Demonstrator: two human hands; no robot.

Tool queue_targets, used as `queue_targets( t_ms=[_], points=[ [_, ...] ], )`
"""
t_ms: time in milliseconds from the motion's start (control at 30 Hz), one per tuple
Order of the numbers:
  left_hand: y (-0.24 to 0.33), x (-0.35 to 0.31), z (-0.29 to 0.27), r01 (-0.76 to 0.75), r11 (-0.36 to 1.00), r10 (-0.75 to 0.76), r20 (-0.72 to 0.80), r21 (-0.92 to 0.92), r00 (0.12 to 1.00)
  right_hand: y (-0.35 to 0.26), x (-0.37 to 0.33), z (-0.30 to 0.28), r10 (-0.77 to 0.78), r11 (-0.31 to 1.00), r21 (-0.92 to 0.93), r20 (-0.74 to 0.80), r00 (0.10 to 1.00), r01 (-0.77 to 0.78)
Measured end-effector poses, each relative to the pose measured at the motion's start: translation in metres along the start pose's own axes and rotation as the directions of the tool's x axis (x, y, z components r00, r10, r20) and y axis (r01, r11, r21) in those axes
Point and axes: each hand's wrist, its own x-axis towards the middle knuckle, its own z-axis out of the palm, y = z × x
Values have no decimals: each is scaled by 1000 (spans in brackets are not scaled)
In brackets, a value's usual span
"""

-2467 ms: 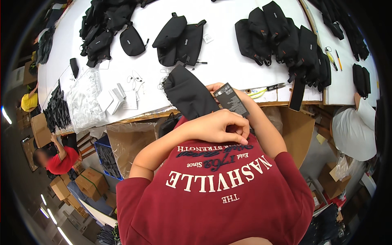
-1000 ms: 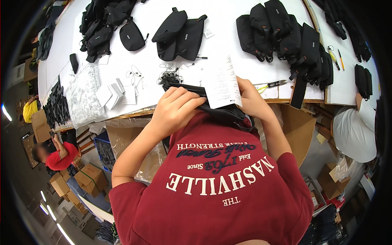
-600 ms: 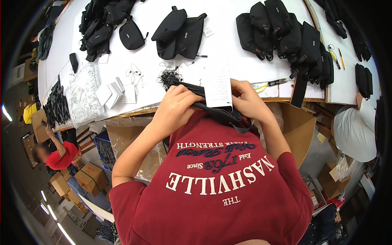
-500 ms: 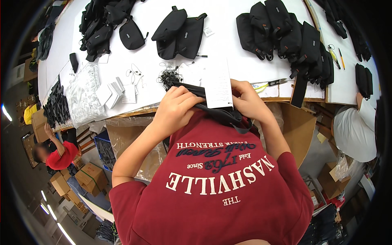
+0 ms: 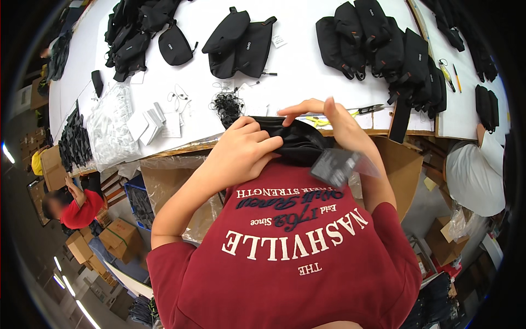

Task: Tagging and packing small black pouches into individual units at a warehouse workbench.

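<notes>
A black fabric pouch (image 5: 298, 140) is held at the table's near edge, in front of my red shirt. My left hand (image 5: 244, 151) is closed on its left side, fingers curled over the rim. My right hand (image 5: 337, 123) is open above the pouch's right side, its fingers stretched out and one fingertip close to the upper rim; whether it touches cannot be made out. A motion-blurred dark card with a clear edge (image 5: 335, 167) hangs below the right wrist. Just beyond my left hand lies a tangle of black strings (image 5: 227, 104). Yellow-handled snips (image 5: 318, 122) lie behind the right hand.
Black pouches (image 5: 241, 46) lie in groups across the white table (image 5: 296, 49), with a large pile (image 5: 378, 44) to the right. White tags (image 5: 148, 123) and a clear plastic bag (image 5: 114, 129) are at left. A person in red (image 5: 82, 205) is at far left; cardboard boxes (image 5: 120, 238) stand below.
The white printed sheet no longer stands upright before the pouch; a blurred dark card now hangs lower right. My right hand has loosened, fingers extended. The pouch's rim shows more fully.
</notes>
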Motion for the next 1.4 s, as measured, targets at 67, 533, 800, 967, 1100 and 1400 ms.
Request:
queue_targets(
  t_ms=[67, 533, 800, 967, 1100, 1400],
  points=[
    [3, 0, -4, 168, 975, -132, 229, -146, 964, -4, 0, -1, 300, 917, 300, -86, 950, -263],
    [-13, 4, 9, 169, 927, -92, 236, -334, 967, 20, -44, -6, 238, 924, -218, -317, 918, -315],
    [6, 5, 4, 228, 931, -122, 347, -286, 930, 197, 136, -64, 81, 757, -423, -695, 714, -498],
    [15, -5, 1, 483, 811, -286, 497, -329, 819, 219, 176, -44, 143, 581, -478, -736, 661, -658],
    [9, -10, 20, 256, 894, -197, 190, -367, 962, 202, 161, -57, 192, 640, -465, -674, 714, -612],
    [13, 13, 8, 429, 877, -328, 382, -216, 864, -5, 18, -9, 42, 883, -466, -59, 997, -65]
  ],
)
